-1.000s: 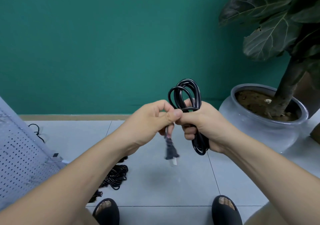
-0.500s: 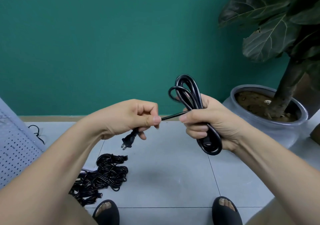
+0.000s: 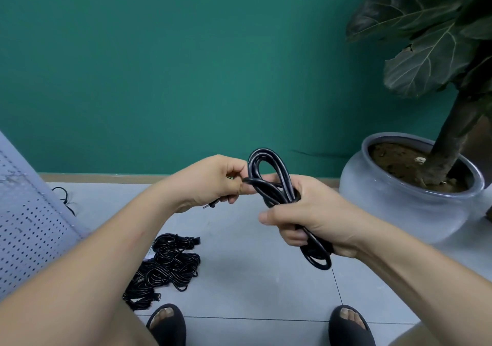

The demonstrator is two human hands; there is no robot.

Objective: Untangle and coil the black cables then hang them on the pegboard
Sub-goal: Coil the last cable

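Fingers of right hand (image 3: 319,217) clamp coiled black cable (image 3: 277,192), while left hand (image 3: 213,180) fingers pinch its end.

Even, soft indoor light, faint shadows on the floor (image 3: 239,279), sharp centre, wide-angle bending at edges.

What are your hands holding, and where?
The right hand grips the coiled black cable round its middle; the left hand pinches its loose end.

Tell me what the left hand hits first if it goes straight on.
Likely the coiled black cable gripped in the right hand; the left hand, pinching its loose end, points straight at it.
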